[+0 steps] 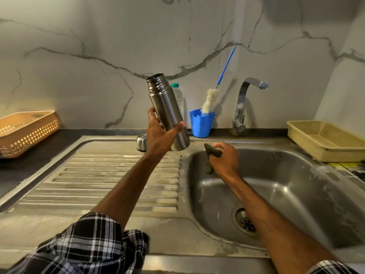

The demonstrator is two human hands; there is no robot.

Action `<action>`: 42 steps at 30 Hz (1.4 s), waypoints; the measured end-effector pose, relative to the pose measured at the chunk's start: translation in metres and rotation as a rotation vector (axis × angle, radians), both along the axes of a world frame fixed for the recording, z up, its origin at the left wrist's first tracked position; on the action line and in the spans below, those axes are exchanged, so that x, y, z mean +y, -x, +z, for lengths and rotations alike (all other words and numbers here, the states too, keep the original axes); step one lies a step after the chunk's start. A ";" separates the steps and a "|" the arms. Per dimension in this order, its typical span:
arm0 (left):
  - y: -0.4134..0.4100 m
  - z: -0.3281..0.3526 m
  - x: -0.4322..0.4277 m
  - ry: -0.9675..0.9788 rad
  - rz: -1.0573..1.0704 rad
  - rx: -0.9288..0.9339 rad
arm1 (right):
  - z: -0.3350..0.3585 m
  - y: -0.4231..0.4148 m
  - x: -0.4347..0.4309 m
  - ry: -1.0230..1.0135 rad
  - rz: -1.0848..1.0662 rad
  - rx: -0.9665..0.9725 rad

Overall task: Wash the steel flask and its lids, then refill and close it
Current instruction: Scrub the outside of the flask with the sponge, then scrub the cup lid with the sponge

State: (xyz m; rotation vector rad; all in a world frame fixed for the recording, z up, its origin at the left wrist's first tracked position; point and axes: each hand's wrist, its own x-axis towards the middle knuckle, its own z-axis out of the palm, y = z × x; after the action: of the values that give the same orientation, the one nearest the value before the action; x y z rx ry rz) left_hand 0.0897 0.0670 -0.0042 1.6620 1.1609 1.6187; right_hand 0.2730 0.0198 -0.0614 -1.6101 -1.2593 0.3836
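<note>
Lidless steel flask (167,113) tilted in midair, mouth up-left; steel lid (141,142) sits on drainboard (110,175)

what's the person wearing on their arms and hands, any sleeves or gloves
Both forearms are bare. The left sleeve is a black, white and grey-blue check, bunched up near the elbow; the right sleeve, same check, shows only at the bottom edge. The left hand and right hand wear no gloves, and no watch, ring or bracelet shows.
</note>
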 end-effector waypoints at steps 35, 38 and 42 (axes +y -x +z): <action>-0.022 -0.007 0.078 0.098 -0.036 0.404 | -0.011 -0.002 0.015 0.108 0.119 0.331; -0.021 -0.008 0.077 0.109 -0.052 0.407 | -0.011 -0.002 0.016 0.102 0.120 0.352; -0.015 -0.007 0.075 0.141 -0.063 0.537 | -0.009 -0.002 0.015 0.095 0.115 0.374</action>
State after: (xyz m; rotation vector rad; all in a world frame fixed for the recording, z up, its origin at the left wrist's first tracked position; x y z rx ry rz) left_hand 0.1045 0.1424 -0.0112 2.0795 1.4154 1.0459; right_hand 0.2749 0.0346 -0.0699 -1.4631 -1.0592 0.7886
